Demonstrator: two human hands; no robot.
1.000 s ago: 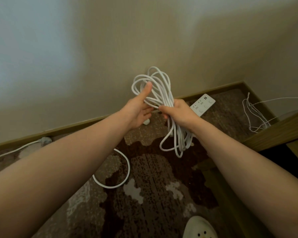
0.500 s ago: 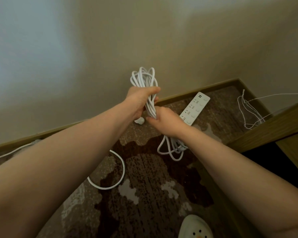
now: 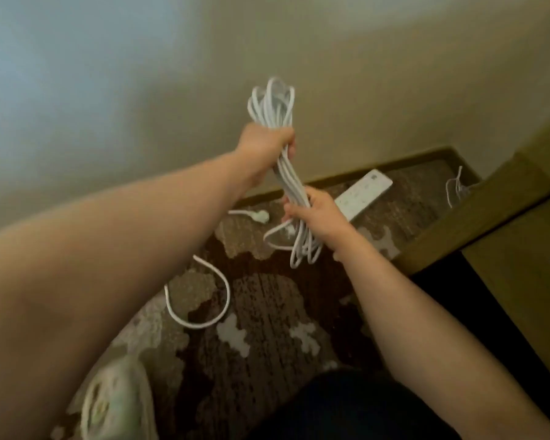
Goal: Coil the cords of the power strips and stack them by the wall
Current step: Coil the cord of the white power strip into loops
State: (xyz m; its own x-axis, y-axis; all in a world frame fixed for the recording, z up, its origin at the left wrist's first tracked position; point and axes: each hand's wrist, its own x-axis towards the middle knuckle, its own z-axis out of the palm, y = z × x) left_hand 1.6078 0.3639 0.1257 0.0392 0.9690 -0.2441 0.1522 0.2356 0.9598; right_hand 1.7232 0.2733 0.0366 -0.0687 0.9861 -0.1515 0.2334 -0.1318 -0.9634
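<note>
Currently: white cord bundle [image 3: 288, 173], light, limp, prone to springing loose; left hand [image 3: 265, 141] fisted near top, right hand [image 3: 315, 214] clamped lower; best held mid-bundle.

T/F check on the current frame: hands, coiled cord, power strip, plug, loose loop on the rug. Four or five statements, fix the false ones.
1. Both hands grip the coiled cord. True: the left hand is above, the right hand below.
2. The power strip is held in the right hand. False: it lies on the rug near the wall.
3. A loose cord loop lies on the rug. True.
4. The plug is in a wall socket. False: it lies on the rug.
5. The bundle is squeezed into a long, narrow hank. True.
</note>
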